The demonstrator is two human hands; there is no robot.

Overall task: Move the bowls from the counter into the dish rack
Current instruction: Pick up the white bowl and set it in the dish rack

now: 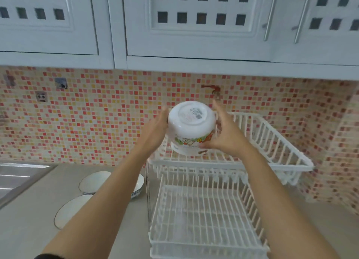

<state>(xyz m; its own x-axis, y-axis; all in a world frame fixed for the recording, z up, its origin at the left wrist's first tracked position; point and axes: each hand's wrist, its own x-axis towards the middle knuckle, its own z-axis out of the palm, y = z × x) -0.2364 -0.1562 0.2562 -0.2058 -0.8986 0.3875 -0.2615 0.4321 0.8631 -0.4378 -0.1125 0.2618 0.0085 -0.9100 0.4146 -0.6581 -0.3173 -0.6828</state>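
An upturned white bowl [191,126] is clasped between the left hand [155,131] and right hand [226,136] above the dish rack [272,142], apparently inverted for draining; other bowls [95,182] are left below the left forearm.

One white plastic bowl with a cartoon band [191,126] is up between two bare hands, left [155,131] and right [226,134]. Three white ceramic dishes [95,182] sit on the table. One white two-tier wire dish rack [275,142] stands there.

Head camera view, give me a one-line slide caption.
Both hands, left hand and right hand, hold an upturned cartoon-print bowl over the dish rack top tier.
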